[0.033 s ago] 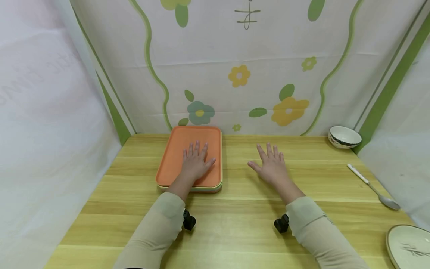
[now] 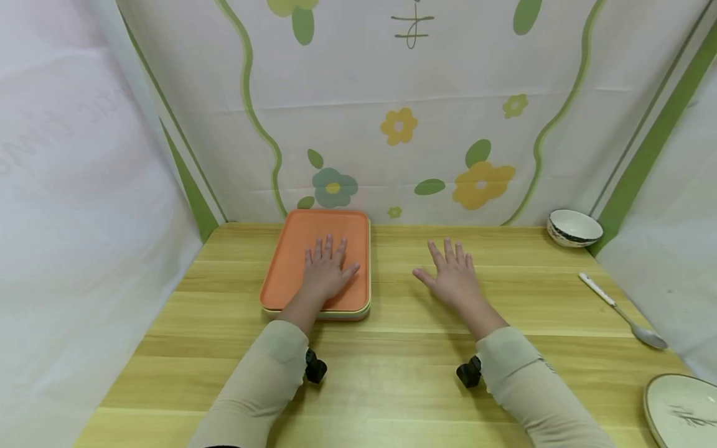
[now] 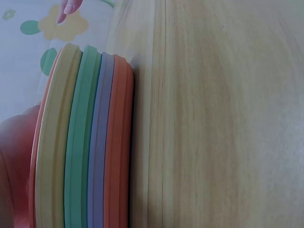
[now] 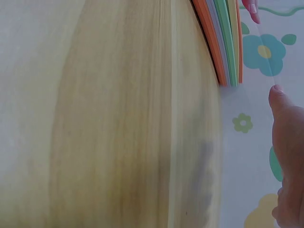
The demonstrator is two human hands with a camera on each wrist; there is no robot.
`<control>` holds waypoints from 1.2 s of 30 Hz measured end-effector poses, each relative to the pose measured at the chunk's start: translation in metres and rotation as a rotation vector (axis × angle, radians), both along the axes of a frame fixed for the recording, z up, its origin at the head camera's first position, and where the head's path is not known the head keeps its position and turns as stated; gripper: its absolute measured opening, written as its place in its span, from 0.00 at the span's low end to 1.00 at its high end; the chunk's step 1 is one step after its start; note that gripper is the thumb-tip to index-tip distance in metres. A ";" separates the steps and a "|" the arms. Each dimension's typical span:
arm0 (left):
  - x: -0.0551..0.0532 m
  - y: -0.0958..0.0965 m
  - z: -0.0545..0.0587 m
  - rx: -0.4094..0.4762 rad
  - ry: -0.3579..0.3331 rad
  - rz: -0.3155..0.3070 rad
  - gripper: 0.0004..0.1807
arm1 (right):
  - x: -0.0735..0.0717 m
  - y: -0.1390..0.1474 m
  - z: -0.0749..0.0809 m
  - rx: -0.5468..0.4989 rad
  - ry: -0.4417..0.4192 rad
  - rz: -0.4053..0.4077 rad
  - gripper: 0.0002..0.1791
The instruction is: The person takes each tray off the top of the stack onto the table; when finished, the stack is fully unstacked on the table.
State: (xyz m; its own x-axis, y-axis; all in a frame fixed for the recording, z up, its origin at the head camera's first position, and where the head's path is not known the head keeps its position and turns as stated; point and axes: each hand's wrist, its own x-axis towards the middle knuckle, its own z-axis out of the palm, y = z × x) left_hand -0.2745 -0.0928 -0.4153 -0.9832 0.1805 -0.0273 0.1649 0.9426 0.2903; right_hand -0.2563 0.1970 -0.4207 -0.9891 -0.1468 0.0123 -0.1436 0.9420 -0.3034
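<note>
A stack of several rectangular trays (image 2: 288, 264) sits at the back left of the table, an orange one on top. From the side, in the left wrist view, the yellow tray (image 3: 54, 142), green tray (image 3: 80, 142) and purple tray (image 3: 99, 147) show above another orange tray (image 3: 118, 142). My left hand (image 2: 325, 274) lies over the top tray with its fingers spread, holding nothing. To the right of the stack, my right hand (image 2: 455, 280) is held above the bare wood, fingers spread and nothing in it; its shadow falls on the table below.
At the back right corner stands a small patterned bowl (image 2: 574, 229). A spoon (image 2: 622, 311) with a white handle lies along the right edge. Part of a plate (image 2: 680, 407) shows at the front right. A flowered cloth (image 2: 358, 149) hangs behind the table, with white cloth at both sides.
</note>
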 end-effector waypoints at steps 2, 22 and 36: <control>0.000 -0.001 -0.001 0.007 0.005 -0.001 0.42 | 0.001 0.000 0.000 0.002 0.000 -0.002 0.48; 0.045 -0.117 0.006 0.631 -0.019 0.032 0.48 | 0.023 -0.043 -0.017 -0.434 -0.080 0.078 0.52; 0.069 -0.149 -0.023 0.870 -0.202 0.080 0.53 | 0.038 -0.096 -0.036 -0.698 -0.193 0.173 0.55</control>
State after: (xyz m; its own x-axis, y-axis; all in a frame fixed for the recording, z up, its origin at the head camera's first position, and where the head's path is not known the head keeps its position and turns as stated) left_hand -0.2055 -0.2421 -0.4382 -0.9850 0.1495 -0.0865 -0.0232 0.3819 0.9239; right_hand -0.2183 0.1009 -0.4569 -0.9466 -0.3220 -0.0125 -0.1554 0.4902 -0.8577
